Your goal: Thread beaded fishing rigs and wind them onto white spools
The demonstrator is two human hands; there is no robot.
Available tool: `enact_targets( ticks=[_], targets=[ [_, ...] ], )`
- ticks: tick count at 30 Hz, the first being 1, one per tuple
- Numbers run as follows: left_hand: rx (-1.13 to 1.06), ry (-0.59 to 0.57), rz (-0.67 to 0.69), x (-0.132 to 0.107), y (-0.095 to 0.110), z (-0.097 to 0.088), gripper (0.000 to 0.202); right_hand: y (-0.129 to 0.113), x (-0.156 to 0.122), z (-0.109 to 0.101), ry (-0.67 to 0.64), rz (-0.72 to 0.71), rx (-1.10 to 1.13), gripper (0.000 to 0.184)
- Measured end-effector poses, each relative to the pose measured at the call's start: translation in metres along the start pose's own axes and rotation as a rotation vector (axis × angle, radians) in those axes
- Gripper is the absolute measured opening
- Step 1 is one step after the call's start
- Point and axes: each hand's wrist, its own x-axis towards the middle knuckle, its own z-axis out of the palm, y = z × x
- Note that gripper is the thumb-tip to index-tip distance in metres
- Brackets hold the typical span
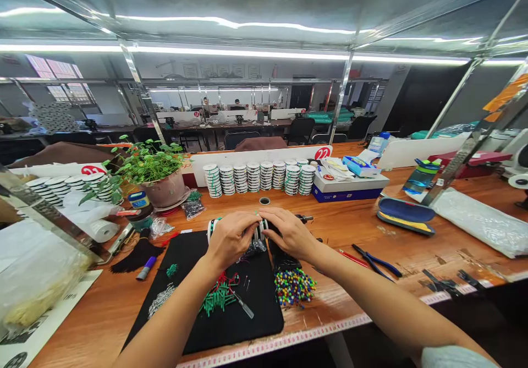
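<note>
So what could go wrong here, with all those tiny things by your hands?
The pile of colored round-headed pins lies just below the right hand, so one bump might scatter them. The small pointed tool on the black mat lies under the left hand, so it could perhaps poke a wrist.

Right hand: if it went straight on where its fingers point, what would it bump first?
Probably the left hand. The right hand's fingertips look almost against it, just above the white spool. Depth is hard to judge here, so they may already be touching.
</note>
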Motion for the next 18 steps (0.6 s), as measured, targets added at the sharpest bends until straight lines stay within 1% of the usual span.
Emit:
enact_targets(
  ticks=[2, 4, 6, 8, 9, 11, 13, 14, 15, 16, 18],
  targets=[
    [0.002, 0.0, 0.087, -0.002, 0.001, -0.003, 0.018, 0.003, 0.002, 0.001, -0.016, 0.01, -0.024, 0.035],
    [0.009, -0.01, 0.145, -0.004, 0.0, -0.005, 0.02, 0.008, 0.007, 0.001, -0.048, 0.035, -0.034, 0.032],
    [0.025, -0.031, 0.153, -0.002, -0.002, -0.004, 0.019, 0.013, 0.014, 0.001, -0.092, 0.074, -0.016, 0.029],
    [0.019, -0.066, 0.119, 0.003, -0.005, -0.004, 0.017, 0.016, 0.02, -0.002, -0.117, 0.11, 0.008, 0.027],
    [0.005, -0.094, 0.098, 0.007, -0.007, -0.004, 0.016, 0.015, 0.021, -0.005, -0.098, 0.119, 0.009, 0.027],
    [-0.027, -0.169, 0.06, 0.016, -0.011, -0.004, 0.014, 0.01, 0.016, -0.013, 0.023, 0.12, -0.012, 0.025],
    [-0.051, -0.242, 0.032, 0.025, -0.015, -0.005, 0.014, 0.0, -0.002, -0.023, 0.2, 0.138, -0.027, 0.021],
    [-0.066, -0.268, 0.019, 0.029, -0.017, -0.006, 0.014, -0.005, -0.016, -0.028, 0.27, 0.168, -0.026, 0.018],
    [-0.091, -0.285, 0.005, 0.032, -0.019, -0.007, 0.015, -0.01, -0.033, -0.032, 0.303, 0.222, -0.023, 0.016],
    [-0.128, -0.294, -0.009, 0.034, -0.021, -0.007, 0.015, -0.014, -0.052, -0.034, 0.297, 0.299, -0.027, 0.015],
    [-0.224, -0.301, -0.033, 0.038, -0.025, -0.008, 0.015, -0.019, -0.095, -0.035, 0.201, 0.48, -0.056, 0.015]
  ],
)
